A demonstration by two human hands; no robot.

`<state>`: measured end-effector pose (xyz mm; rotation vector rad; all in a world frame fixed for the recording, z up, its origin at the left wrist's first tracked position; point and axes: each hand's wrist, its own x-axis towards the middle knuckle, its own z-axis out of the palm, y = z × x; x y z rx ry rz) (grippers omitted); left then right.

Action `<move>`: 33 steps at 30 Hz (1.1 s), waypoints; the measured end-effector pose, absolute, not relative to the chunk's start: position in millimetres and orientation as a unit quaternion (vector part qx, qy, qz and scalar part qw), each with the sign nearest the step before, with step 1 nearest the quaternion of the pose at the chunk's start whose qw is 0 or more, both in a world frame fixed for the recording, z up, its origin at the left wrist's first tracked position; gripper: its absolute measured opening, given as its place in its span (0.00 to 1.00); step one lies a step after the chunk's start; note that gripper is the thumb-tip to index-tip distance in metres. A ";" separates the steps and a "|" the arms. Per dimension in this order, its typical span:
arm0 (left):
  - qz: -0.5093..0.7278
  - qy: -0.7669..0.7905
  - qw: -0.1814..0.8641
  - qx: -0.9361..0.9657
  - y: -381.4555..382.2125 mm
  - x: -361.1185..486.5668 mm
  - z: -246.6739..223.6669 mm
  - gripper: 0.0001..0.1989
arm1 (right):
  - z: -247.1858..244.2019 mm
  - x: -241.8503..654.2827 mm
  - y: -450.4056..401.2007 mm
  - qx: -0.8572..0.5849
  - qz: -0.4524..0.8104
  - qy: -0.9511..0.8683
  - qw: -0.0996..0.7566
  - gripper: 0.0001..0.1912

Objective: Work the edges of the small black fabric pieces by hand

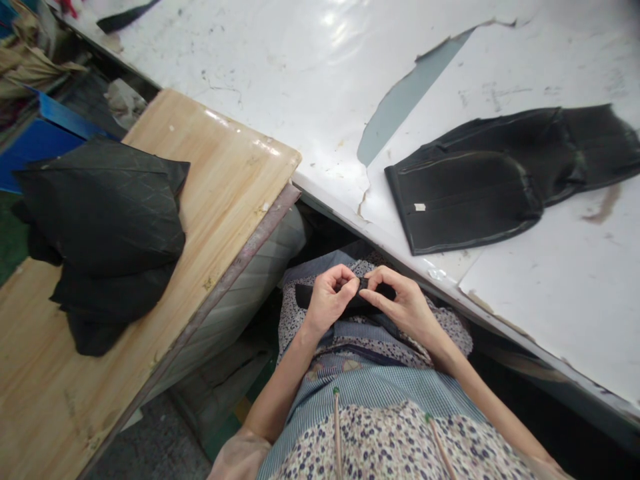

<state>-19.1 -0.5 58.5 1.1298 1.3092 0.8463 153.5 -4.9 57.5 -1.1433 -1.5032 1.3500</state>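
Over my lap, my left hand point(331, 298) and my right hand point(404, 305) meet with thumbs and fingertips pinched together. Between them they grip the edge of a small black fabric piece point(364, 307), which drapes across the patterned apron point(295, 323). The fingers cover the exact spot being pinched. To the right, on the white table, lies a long black leather-like piece point(465, 197) with seams and a small white tag point(419, 207). A heap of black fabric pieces point(113, 227) rests on the wooden board at left.
The white table point(280, 73) has a torn cover showing a grey patch point(415, 93). A wooden board point(215, 160) juts out at my left, its corner close to the table edge. Beyond it are a blue box point(37, 143) and a dark strip point(127, 17) on the table's far left.
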 end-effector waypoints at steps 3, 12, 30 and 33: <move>0.358 0.561 0.571 0.481 0.0 -18.7 58.8 0.12 | 57.5 153.5 -4.3 -0.451 0.539 -0.590 0.397 0.09; 0.352 0.569 0.566 0.481 0.4 -18.0 58.7 0.12 | 55.3 154.0 -2.6 -0.461 0.538 -0.590 0.389 0.09; 0.355 0.566 0.571 0.478 0.2 -17.8 55.9 0.12 | 52.4 154.7 -3.5 -0.465 0.549 -0.580 0.381 0.10; 0.355 0.566 0.573 0.475 0.0 -17.4 55.0 0.11 | 52.1 154.9 -3.4 -0.466 0.548 -0.581 0.381 0.10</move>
